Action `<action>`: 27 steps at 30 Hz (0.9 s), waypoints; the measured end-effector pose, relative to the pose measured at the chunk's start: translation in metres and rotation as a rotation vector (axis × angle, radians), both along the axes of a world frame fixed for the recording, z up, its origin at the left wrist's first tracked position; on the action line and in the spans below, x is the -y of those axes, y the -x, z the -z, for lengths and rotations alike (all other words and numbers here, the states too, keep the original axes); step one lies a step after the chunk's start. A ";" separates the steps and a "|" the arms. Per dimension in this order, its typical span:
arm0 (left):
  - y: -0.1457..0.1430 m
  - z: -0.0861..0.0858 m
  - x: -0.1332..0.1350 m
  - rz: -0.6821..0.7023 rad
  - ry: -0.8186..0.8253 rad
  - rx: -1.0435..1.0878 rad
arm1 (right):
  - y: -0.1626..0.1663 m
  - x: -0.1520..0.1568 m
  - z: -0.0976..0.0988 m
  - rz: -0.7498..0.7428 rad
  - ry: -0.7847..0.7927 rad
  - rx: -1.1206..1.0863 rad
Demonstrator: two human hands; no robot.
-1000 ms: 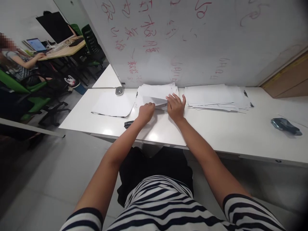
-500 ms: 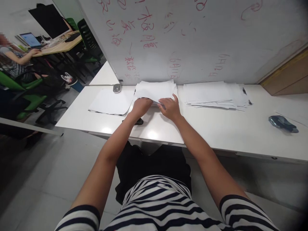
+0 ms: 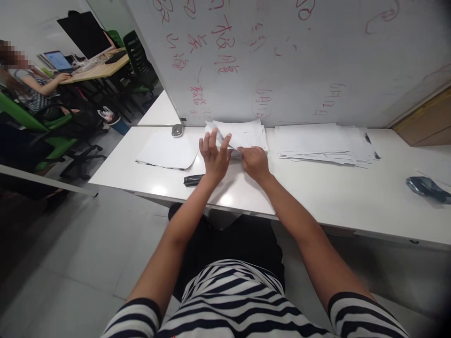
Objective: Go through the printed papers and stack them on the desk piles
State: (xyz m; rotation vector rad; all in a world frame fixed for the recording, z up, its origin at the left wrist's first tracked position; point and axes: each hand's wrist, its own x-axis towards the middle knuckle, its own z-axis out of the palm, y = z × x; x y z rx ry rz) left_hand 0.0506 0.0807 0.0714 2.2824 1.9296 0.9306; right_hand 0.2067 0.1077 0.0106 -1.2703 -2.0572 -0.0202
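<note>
Head view. Whiteboard (image 3: 299, 56): one, upright along the back edge of the table, marked with red handwriting. White table (image 3: 334, 197): one, long, glossy, running across the view in front of the wearer. Wooden-topped desk (image 3: 102, 69): one, background left. Co-worker (image 3: 38, 91): one person, seated at that desk, an arm resting on its edge. Green chair (image 3: 52, 126): at the left, with a dark wheeled base. Black monitor (image 3: 86, 35): on the wooden-topped desk. Cardboard box (image 3: 426, 112): brown, at the far right end of the whiteboard. Laptop (image 3: 59, 61): screen lit, in front of the co-worker. Blue bin (image 3: 120, 126): on the floor, below the wooden-topped desk.

Right paper stack (image 3: 313, 141): white, edges uneven, dark marks at its right end. Left papers (image 3: 167, 150): white, thin pile, flat. Middle paper stack (image 3: 248, 134): white, between the other two, against the foot of the whiteboard, directly before both hands. Top sheet (image 3: 223, 140): partly lifted and bent at the front of the middle paper stack.

Left hand (image 3: 215, 157): fingers spread wide, at the left of the lifted sheet. Right hand (image 3: 255, 162): fingers curled, thumb and forefinger pinching the sheet's front edge.

Dark blue object (image 3: 427, 188): far right, kind unclear. Black stapler-like object (image 3: 193, 180): beside the left wrist. Small grey device (image 3: 177, 130): rounded, at the back edge of the left papers.
</note>
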 end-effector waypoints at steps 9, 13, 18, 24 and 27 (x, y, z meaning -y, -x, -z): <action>0.034 -0.002 0.044 0.219 0.217 0.715 | -0.030 0.057 -0.043 0.015 0.088 -0.689; 0.038 0.014 0.051 0.411 0.492 0.830 | -0.028 0.090 -0.028 0.105 0.175 -0.613; 0.018 0.027 0.070 0.394 0.433 0.904 | -0.020 0.118 -0.005 0.207 0.269 -0.627; 0.012 0.040 0.088 0.290 0.484 0.956 | -0.007 0.149 0.019 0.282 0.305 -0.489; 0.013 0.048 0.094 0.293 0.486 0.946 | -0.003 0.153 0.026 0.319 0.299 -0.505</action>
